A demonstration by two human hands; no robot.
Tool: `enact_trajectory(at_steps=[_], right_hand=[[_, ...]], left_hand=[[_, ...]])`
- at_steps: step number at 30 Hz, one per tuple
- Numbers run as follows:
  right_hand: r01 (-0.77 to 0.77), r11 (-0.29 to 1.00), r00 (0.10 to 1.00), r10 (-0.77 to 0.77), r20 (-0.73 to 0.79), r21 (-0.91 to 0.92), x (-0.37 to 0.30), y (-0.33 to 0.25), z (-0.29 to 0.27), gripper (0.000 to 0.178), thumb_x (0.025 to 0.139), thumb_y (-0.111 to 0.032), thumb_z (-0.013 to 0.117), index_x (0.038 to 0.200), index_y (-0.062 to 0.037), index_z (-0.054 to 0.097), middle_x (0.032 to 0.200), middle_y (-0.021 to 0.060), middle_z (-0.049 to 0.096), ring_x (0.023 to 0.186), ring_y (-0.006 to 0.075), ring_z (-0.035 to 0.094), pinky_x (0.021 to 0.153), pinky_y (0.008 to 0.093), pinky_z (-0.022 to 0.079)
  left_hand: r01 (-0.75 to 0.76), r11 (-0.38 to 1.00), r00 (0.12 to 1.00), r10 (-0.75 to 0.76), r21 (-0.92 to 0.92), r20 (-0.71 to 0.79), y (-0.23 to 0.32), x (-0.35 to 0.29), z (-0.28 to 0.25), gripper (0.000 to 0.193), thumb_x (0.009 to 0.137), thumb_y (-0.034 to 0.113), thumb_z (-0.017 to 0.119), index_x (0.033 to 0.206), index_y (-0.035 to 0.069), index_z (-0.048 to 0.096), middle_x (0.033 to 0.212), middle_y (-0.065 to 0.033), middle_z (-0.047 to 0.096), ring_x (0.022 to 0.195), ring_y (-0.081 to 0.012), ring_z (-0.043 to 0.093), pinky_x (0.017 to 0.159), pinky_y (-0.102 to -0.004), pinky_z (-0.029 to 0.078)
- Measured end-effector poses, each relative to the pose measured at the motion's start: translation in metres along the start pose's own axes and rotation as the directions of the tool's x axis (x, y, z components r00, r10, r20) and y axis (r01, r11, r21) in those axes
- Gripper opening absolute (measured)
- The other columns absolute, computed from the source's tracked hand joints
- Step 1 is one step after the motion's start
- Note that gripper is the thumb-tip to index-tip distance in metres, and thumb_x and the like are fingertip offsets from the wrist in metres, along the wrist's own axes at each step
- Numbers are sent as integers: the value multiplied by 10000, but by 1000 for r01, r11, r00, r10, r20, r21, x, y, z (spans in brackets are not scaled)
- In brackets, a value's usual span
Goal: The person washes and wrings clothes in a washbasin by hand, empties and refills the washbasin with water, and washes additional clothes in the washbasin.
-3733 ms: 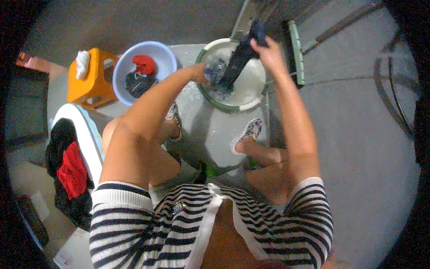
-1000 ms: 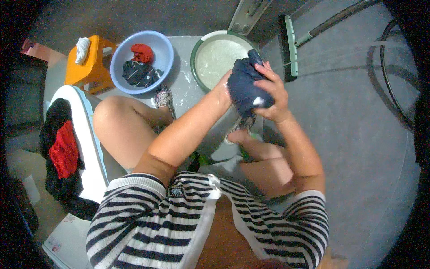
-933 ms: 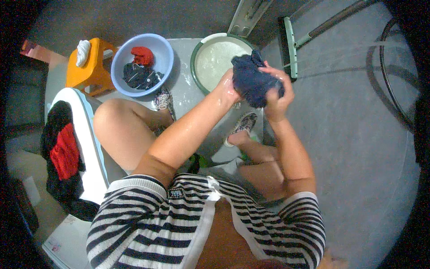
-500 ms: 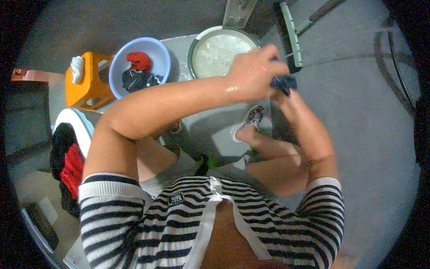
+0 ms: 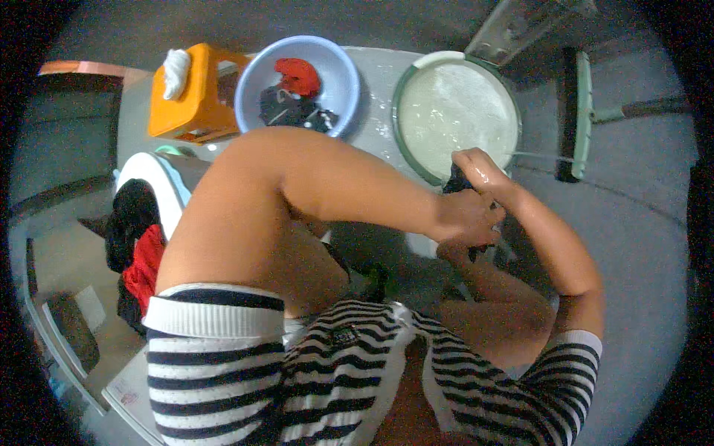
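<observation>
A dark, wet-looking piece of cloth (image 5: 456, 180) is bunched between my two hands, just at the near edge of a green-rimmed basin (image 5: 402, 141) filled with cloudy, sudsy water. My right hand (image 5: 483, 171) grips its upper end, with wet skin shining on the back of the hand. Closer to my body, my left hand (image 5: 468, 221) is closed around the lower part, and a dark bit shows below its fingers. Most of the cloth is hidden by my fingers, so what kind of garment it is cannot be made out.
Left of the green-rimmed basin stands a blue basin (image 5: 249, 89) with red and dark clothes. Beyond it is an orange stool (image 5: 175, 111) bearing a white cloth (image 5: 176, 73). Black and red clothes (image 5: 141, 271) hang over a white seat. A broom-like tool (image 5: 584, 115) lies right.
Both hands have come down nearer my body with the cloth. My left hand now sits below the right one instead of above it. The whole view has shifted, bringing the basins further right.
</observation>
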State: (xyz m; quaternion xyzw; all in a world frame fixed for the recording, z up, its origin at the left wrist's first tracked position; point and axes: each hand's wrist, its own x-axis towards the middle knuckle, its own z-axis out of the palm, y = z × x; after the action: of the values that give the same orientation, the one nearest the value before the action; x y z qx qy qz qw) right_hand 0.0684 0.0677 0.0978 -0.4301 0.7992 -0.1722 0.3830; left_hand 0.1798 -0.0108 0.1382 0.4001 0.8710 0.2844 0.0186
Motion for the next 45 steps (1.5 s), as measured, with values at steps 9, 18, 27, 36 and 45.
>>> enact_trajectory(at_steps=[9,18,27,36,45], right_hand=[[-160,133,987,48,155,978,101,14,36,288,870,-240,420,968,-31,592,957,120,627,815,218,616,729,340,499],[29,-475,992,123,34,880,260,-117,44,276,872,-182,378,1007,-24,559,954,114,602,825,247,591,767,365,490],[-169,-288,949,212,235,943,286,-121,44,757,870,-529,391,1377,-50,97,1378,175,195,1194,435,327,888,502,397],[-271,646,958,106,268,713,114,-43,-19,458,879,-310,494,1238,-42,397,1184,120,476,1047,198,511,842,314,427],[293,924,920,-203,-335,247,62,-57,-55,312,805,-41,542,1114,-14,514,1033,120,586,974,162,503,869,301,394]], left_hand=[[514,772,735,-622,-375,-272,-140,-94,-19,354,712,280,576,994,66,562,924,-151,591,816,-289,582,726,-398,488],[722,-138,-387,-893,-678,-231,-231,-365,15,1029,579,684,620,1306,22,319,1291,-296,297,1172,-400,357,983,-447,287],[810,-441,-562,-773,-388,-296,-234,-312,86,868,507,378,797,1238,134,399,1393,-258,14,1254,-487,81,953,-553,299],[-319,-53,-282,-948,-946,148,-104,-302,-53,231,698,190,610,887,63,569,823,-75,592,737,-216,597,691,-327,511],[-546,-159,641,-712,-823,-287,-33,-153,-202,408,797,303,540,1059,-9,564,983,-159,622,926,-262,603,893,-395,461]])
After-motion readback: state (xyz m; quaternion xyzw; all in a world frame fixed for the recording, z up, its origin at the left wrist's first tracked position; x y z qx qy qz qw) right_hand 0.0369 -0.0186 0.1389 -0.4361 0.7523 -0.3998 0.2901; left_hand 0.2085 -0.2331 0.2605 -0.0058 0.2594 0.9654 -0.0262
